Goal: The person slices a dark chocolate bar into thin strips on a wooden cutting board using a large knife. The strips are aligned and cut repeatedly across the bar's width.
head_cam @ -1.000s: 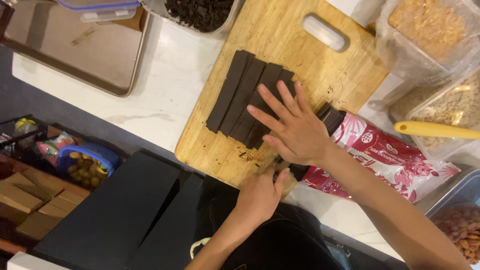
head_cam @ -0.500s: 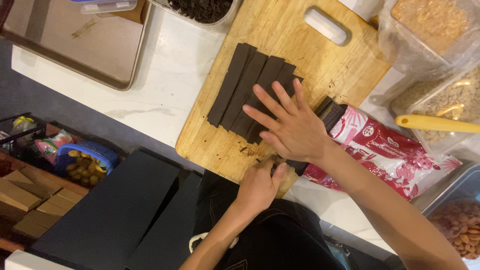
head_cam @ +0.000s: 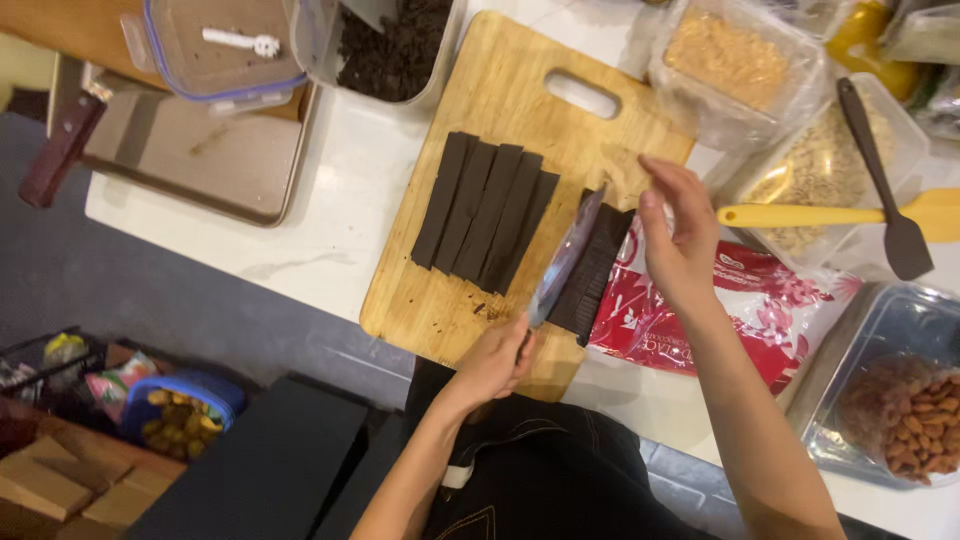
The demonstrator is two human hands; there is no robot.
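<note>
Left hand (head_cam: 495,362) hides knife (head_cam: 565,262) handle, chocolate block (head_cam: 592,270) half behind blade

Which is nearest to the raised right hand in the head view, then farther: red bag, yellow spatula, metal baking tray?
From the right hand:
1. Red bag, directly beneath the wrist.
2. Yellow spatula, to the picture's right, over a container.
3. Metal baking tray, far across the counter, picture's left.

Chocolate strips (head_cam: 485,212) lie on the cutting board (head_cam: 520,100), a tray (head_cam: 190,165) to its left, tubs (head_cam: 735,70) right.
</note>
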